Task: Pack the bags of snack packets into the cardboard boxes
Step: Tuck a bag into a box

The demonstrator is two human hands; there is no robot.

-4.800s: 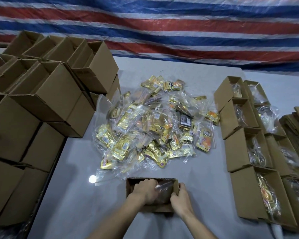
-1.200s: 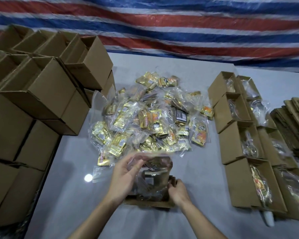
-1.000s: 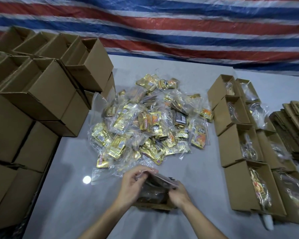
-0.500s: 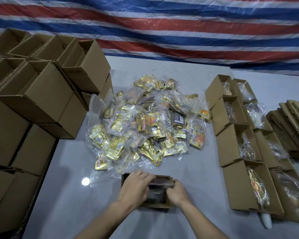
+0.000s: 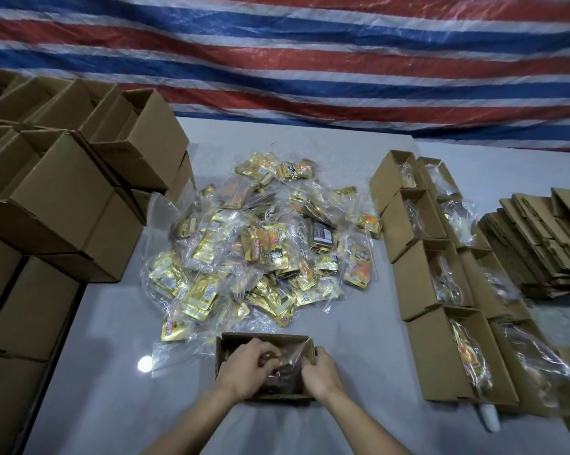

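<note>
1. Hands first: my left hand (image 5: 249, 366) is curled down inside the open box (image 5: 226, 348) near me, fingers grasping the clear bag (image 5: 288, 359) of packets.
2. My right hand (image 5: 319, 372) pinches the bag's plastic at the box's right wall.
3. Loose bags sit heaped in a pile (image 5: 260, 247) beyond.
4. Filled boxes (image 5: 418, 280) line my right.

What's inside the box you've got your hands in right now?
A clear bag of dark snack packets sits in the box, with the left hand and right hand pressing it down. The hands and the plastic's glare hide the box's bottom.
</note>
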